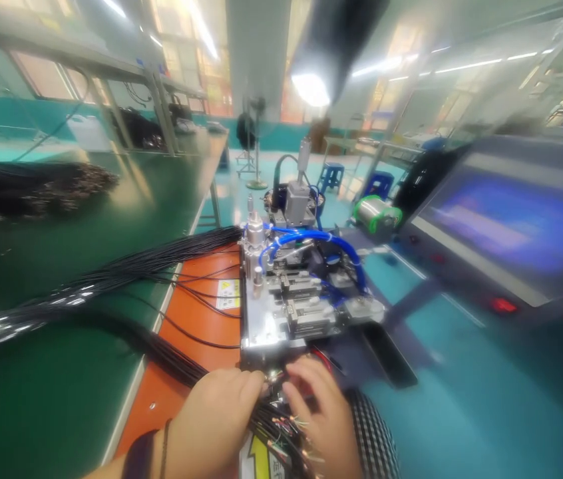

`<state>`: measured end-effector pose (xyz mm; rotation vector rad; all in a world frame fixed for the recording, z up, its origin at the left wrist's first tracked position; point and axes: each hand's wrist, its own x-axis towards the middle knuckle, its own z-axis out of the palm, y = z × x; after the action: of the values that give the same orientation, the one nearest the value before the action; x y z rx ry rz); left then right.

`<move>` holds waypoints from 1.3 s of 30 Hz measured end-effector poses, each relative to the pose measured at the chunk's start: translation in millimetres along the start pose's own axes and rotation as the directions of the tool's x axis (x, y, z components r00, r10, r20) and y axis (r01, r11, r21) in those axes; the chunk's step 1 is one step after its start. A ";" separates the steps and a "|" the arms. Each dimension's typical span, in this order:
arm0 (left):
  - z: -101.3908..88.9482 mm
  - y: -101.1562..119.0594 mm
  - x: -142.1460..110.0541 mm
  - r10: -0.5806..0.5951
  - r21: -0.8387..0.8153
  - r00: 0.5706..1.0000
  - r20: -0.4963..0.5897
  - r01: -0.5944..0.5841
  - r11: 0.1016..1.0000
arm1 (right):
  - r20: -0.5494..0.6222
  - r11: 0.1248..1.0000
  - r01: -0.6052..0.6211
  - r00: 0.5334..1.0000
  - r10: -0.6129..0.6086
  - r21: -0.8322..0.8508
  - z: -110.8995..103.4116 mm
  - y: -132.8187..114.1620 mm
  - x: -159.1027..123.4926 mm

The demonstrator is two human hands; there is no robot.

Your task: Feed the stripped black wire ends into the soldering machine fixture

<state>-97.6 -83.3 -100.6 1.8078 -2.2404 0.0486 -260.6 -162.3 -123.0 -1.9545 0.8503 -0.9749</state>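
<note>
My left hand (219, 412) is closed around a thick bundle of black cables (126, 329) at the front of a metal fixture machine (291, 293). My right hand (319, 412) sits beside it, fingers curled over the stripped cable ends (286, 426), which show small coloured wires. Both hands meet at the front edge of the machine. The cable bundle runs from my hands off to the left across the bench.
An orange mat (196, 332) lies under the machine on a green bench (62, 266). Blue air hoses (311, 243) loop over the fixture. A screen (511, 226) stands at right, a solder spool (376, 213) behind. More cables (36, 186) are piled far left.
</note>
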 end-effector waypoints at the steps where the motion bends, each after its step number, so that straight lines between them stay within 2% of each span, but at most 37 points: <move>1: 1.0 -1.8 0.8 -0.002 -0.017 1.000 -0.010 0.002 1.000 | -0.031 0.999 0.031 0.999 -0.031 -0.008 2.5 3.1 -1.9; 4: 1.1 -5.5 2.2 -0.004 -0.047 1.000 -0.018 0.003 0.999 | -0.053 0.995 0.095 0.994 -0.097 -0.030 8.7 5.8 -6.4; 7: -0.2 -7.1 2.3 -0.024 -0.089 0.998 -0.050 0.019 0.996 | -0.024 0.996 0.074 0.997 -0.075 -0.043 12.7 6.1 -8.5; 12: -0.4 -8.5 2.5 -0.028 -0.127 0.994 -0.103 0.014 0.992 | -0.100 0.999 0.038 0.994 -0.041 -0.039 17.7 7.8 -10.7; 17: -1.2 -9.1 4.3 -0.027 -0.115 0.989 -0.143 0.010 0.993 | 0.089 1.000 0.026 0.996 -0.026 0.009 17.9 2.8 -9.3; 18: -1.4 -9.1 4.3 -0.024 -0.117 0.989 -0.145 0.007 0.993 | 0.084 1.000 0.010 0.996 -0.011 0.003 17.8 2.1 -8.2; 22: -2.2 -9.0 2.5 -0.017 -0.110 0.990 -0.143 0.001 0.994 | -0.053 1.000 -0.018 0.998 0.017 -0.023 18.4 0.3 -3.0; 27: -2.1 -8.1 0.2 0.013 -0.105 0.991 -0.131 -0.027 0.994 | 0.030 0.997 0.072 0.997 -0.071 -0.031 19.3 -7.1 0.3; 31: -2.1 -7.6 -0.3 0.034 -0.093 0.996 -0.086 -0.042 0.995 | 0.096 0.991 0.102 0.991 -0.094 -0.082 15.8 -11.0 3.6; 35: -6.5 -12.3 3.6 0.010 -0.113 0.999 0.052 -0.004 0.994 | 0.250 0.971 0.164 0.961 -0.118 -0.173 12.5 -5.5 8.9; 37: -9.1 -16.5 6.1 0.003 -0.157 0.993 0.120 0.016 0.987 | 0.235 0.972 0.141 0.967 -0.094 -0.188 12.1 -0.6 10.7; 39: -10.1 -20.3 7.2 0.006 -0.188 0.990 0.143 0.022 0.982 | 0.180 0.982 0.045 0.984 -0.012 -0.182 11.5 3.7 11.3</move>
<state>-77.6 -92.8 -91.9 1.7683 -2.2452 -0.2954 -246.2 -169.2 -127.0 -2.1808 0.8369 -0.7451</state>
